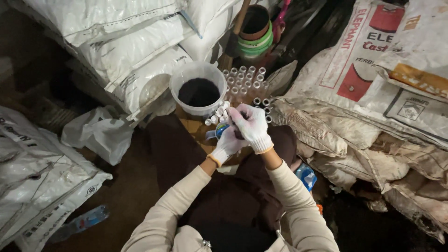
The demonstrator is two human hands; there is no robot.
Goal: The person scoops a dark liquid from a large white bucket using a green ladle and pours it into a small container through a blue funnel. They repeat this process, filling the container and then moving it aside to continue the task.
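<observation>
Over my lap, both gloved hands meet just below the tub (198,91) of dark soil; my left hand (227,145) is closed around a small tube with a bluish thing beside it, which I cannot make out clearly; my right hand (252,125) is bunched over the tube's mouth, fingertips pressed together as if pinching soil, though what sits between them is hidden by the glove. A few small white tubes (217,114) stick out above my left fingers, touching the tub's near wall.

Beyond my hands, by the far right of the tub, a cluster of clear tubes (245,80) stands upright, mouths up; most of them look pale and empty from here, while a few nearer ones at (261,102) show darker mouths, so I judge only a small share filled and most of the lot left to do; the tub holds plenty of soil, not near its rim.

White sacks (116,42) are piled at the far left, more worn sacks (373,93) at the right; stacked pots (255,32) sit behind the tubes; a plastic bag (100,133) lies on the floor at my left, and a bottle (81,223) lies nearer, by my left elbow.
</observation>
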